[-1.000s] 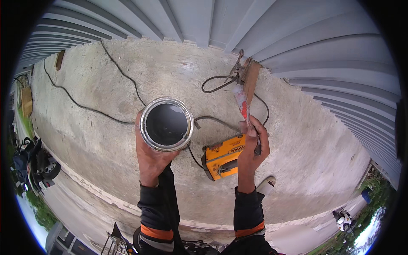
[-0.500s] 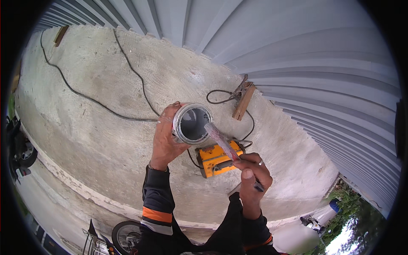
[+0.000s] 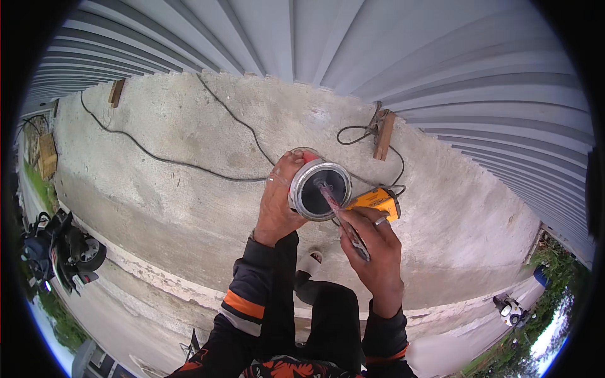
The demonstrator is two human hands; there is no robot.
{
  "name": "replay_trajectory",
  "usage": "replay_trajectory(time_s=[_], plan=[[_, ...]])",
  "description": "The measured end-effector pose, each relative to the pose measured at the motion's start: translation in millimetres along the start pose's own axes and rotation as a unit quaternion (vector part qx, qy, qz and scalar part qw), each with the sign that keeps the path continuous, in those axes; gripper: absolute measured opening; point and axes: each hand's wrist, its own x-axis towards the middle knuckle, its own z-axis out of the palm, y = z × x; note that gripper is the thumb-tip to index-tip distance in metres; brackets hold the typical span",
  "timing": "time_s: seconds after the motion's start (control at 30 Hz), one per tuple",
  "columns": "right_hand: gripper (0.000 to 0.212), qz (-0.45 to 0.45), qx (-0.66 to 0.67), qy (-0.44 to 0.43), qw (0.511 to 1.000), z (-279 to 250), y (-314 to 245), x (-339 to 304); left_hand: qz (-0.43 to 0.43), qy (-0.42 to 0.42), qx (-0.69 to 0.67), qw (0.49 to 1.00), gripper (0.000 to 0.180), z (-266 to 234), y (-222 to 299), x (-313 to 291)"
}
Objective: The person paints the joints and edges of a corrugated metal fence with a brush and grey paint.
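Observation:
My left hand (image 3: 278, 201) is wrapped round the side of a round paint can (image 3: 295, 203), its open mouth tilted up toward me. Dark grey paint shows inside, and dried paint coats the silvery rim. Between the fingers and thumb of my right hand (image 3: 376, 252) is a paintbrush (image 3: 345, 225) with a paint-smeared handle. Its bristle end reaches into the can and is partly lost against the dark inside. Both hands are held above the concrete floor, close together in front of my body.
A yellow-orange machine (image 3: 378, 201) with a cable stands on the concrete beyond my right hand. Wooden blocks (image 3: 384, 137) lie by the grey corrugated metal wall (image 3: 403, 44). A black cable (image 3: 170, 160) crosses the floor. Motorbikes (image 3: 72, 249) are parked at the left and right.
The brush has gone from the can's rim down into its mouth. Can and hands sit further right in view, now covering part of the yellow-orange machine. My legs show more.

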Motion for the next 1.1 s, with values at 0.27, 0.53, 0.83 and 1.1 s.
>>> replay_trajectory(time_s=[0.27, 0.53, 0.83, 1.1], plan=[[0.043, -0.062, -0.126, -0.071, 0.988, -64.5, -26.5, -68.8, 0.108, -0.050, 0.013, 0.993, 0.082, -16.3, 107.3, -8.2], [0.035, 0.004, -0.087, -0.011, 0.996, -135.2, -67.6, -185.7, 0.188, -0.076, -0.020, 0.979, 0.089, 8.0, 205.0, -66.9], [0.032, 0.020, -0.067, 0.067, 0.995, -159.9, -115.7, -288.5, 0.231, -0.131, -0.026, 0.964, 0.097, 3.4, 278.8, -122.8], [0.033, 0.000, -0.108, 0.069, 0.992, -167.9, -153.4, -340.1, 0.247, -0.137, 0.009, 0.959, 0.099, -16.8, 322.6, -146.7]])
